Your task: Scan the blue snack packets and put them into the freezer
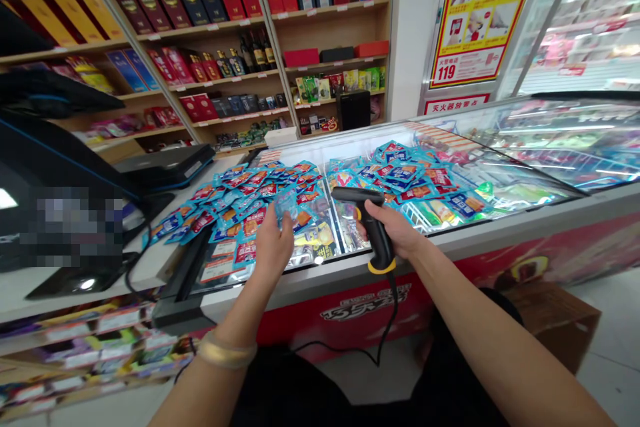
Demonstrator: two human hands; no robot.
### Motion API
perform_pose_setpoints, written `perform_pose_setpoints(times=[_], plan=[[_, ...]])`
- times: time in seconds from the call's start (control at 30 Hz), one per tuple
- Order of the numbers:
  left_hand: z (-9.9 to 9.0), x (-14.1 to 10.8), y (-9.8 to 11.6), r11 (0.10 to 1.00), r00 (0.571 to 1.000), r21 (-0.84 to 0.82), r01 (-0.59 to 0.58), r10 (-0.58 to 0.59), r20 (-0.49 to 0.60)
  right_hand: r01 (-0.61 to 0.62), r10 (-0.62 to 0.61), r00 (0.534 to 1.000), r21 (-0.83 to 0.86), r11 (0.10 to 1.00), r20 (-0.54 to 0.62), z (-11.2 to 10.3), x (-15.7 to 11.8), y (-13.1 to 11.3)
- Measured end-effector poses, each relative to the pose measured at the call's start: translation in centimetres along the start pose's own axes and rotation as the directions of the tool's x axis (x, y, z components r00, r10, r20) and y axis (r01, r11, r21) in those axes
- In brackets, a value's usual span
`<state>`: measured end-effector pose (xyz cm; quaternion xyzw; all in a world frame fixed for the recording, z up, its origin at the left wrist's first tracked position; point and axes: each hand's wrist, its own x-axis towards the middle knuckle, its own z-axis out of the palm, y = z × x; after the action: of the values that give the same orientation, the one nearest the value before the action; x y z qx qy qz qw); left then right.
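A black and yellow barcode scanner (377,233) is gripped in my right hand (393,225), its head pointing left and its cable hanging down. My left hand (275,240) has its fingers closed on a blue snack packet (287,202), partly blurred. To the left, a wide heap of blue and red snack packets (250,187) spreads over the freezer's glass top and its left edge. Another pile of such packets (400,170) lies beyond the scanner, on the right part of the glass. Between my hands, frozen goods show through the glass.
The chest freezer (310,283) runs across in front of me. At the left stand a counter (145,270) and a dark checkout screen (55,167). Shelves (210,27) of boxes and bottles rise behind. A cardboard box (565,320) sits on the floor at the right.
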<state>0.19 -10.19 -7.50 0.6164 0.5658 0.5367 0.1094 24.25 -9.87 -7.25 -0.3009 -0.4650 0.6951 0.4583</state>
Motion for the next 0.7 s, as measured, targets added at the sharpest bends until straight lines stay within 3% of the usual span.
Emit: perform_pose_setpoints(times=[0.1,0.33,0.43,0.57,0.7], plan=[[3.7,1.1,2.6,0.979,0.986,0.147,-0.144,0.128,0.111,0.03,-0.025,0.994,0.046,0.998,-0.106,-2.9,-1.0,-1.7],[15.1,3.9,8.6,0.919,0.859,0.051,-0.391,0.344,0.38,0.113,-0.072,0.945,0.111,0.987,-0.319,-9.6,-2.9,-4.2],[19.4,4.1,10.0,0.9,0.801,0.059,-0.433,0.354,0.483,0.148,-0.091,0.922,0.127,0.981,-0.377,-11.2,-3.2,-4.4],[22.4,3.7,11.1,0.884,0.786,0.215,-0.416,0.231,0.574,0.187,-0.1,0.913,0.187,0.965,-0.395,-11.7,-3.2,-4.4],[22.5,3.7,11.8,0.851,0.772,0.273,-0.449,0.215,0.599,0.185,-0.082,0.922,0.246,0.952,-0.379,-11.5,-3.1,-4.4]])
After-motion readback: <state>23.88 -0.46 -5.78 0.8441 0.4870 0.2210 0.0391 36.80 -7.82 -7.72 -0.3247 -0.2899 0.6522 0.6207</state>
